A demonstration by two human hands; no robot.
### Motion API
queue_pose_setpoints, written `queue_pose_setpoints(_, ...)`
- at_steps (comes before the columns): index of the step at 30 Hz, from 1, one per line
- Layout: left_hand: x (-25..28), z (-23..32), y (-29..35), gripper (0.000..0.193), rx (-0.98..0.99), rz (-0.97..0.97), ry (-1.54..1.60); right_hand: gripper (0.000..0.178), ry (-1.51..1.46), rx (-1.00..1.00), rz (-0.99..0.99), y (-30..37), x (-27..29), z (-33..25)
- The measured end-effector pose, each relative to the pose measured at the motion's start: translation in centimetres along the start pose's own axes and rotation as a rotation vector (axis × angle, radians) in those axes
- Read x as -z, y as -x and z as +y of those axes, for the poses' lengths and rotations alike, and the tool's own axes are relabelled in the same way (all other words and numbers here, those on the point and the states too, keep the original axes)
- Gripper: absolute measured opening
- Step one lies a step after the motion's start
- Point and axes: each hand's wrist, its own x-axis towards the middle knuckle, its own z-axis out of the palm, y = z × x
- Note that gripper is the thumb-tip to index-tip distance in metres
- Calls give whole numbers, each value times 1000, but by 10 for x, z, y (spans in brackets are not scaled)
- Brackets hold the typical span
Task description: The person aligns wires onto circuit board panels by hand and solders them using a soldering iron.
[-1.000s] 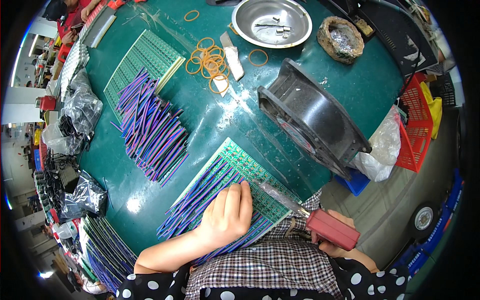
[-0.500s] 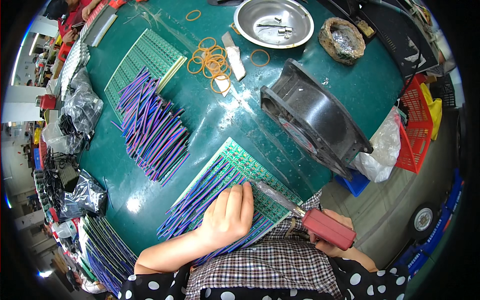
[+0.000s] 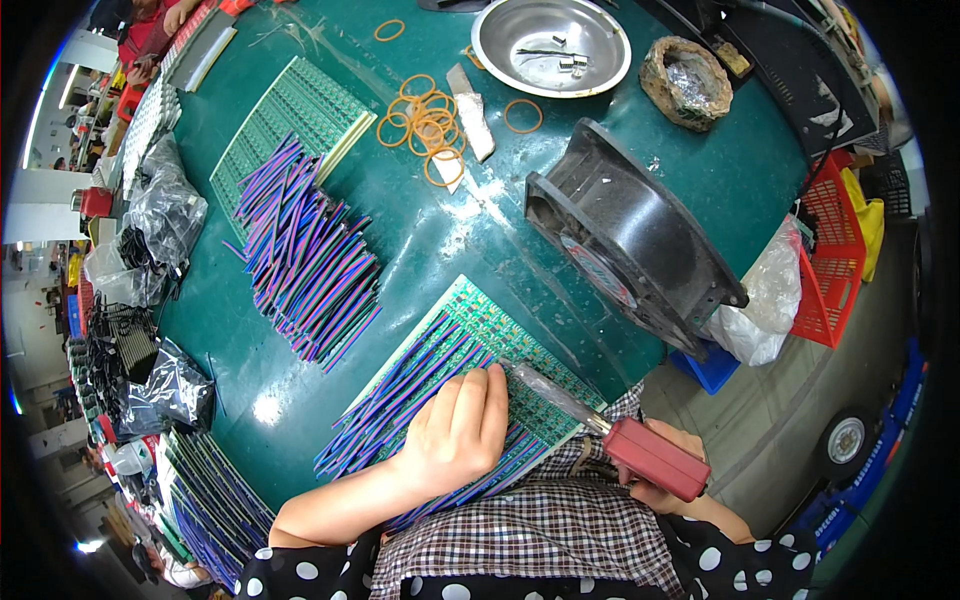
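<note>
You sit at a big green tabletop [image 3: 420,245]. The green board [image 3: 535,410] lies at the lower middle of the frame, close to your apron [image 3: 530,535]. Long thin wires [image 3: 400,385] lie across its left side in a slanted row. Your left hand [image 3: 462,420] is on the board, fingers curled and tips down by the wire ends; I cannot tell what they pinch. Your right hand [image 3: 650,492] is wrapped round the red-handled tool [image 3: 660,458], and its thin tip points at the spot near your left fingertips.

It looks like the step in hand is working on one wire end with the tip. I think the next move calls for a steady wire, a light touch, and care, since the tip is so near your fingers.

The black fan [image 3: 640,230] stands on edge right of the middle, just past the board, so it could bump the tool if you reach that way. At the upper left is a stack of boards [image 3: 280,110], with a pile of wires [image 3: 310,260] partly over it. A shiny bowl [image 3: 600,40] sits at the top, and rubber bands [image 3: 437,125] lie left of it, well out of your way.
</note>
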Motion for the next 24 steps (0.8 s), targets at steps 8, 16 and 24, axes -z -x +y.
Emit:
queue_pose_setpoints(8,-1,-1,1,37,-4,13,1,74,-254,-308,-38,-1,4,-15)
queue_pose_setpoints(16,-1,-3,1,35,-25,8,-13,67,-153,-123,-29,6,4,-1)
queue_pose_setpoints(24,-5,-4,1,25,-71,65,-78,61,-18,-6,-67,6,8,4)
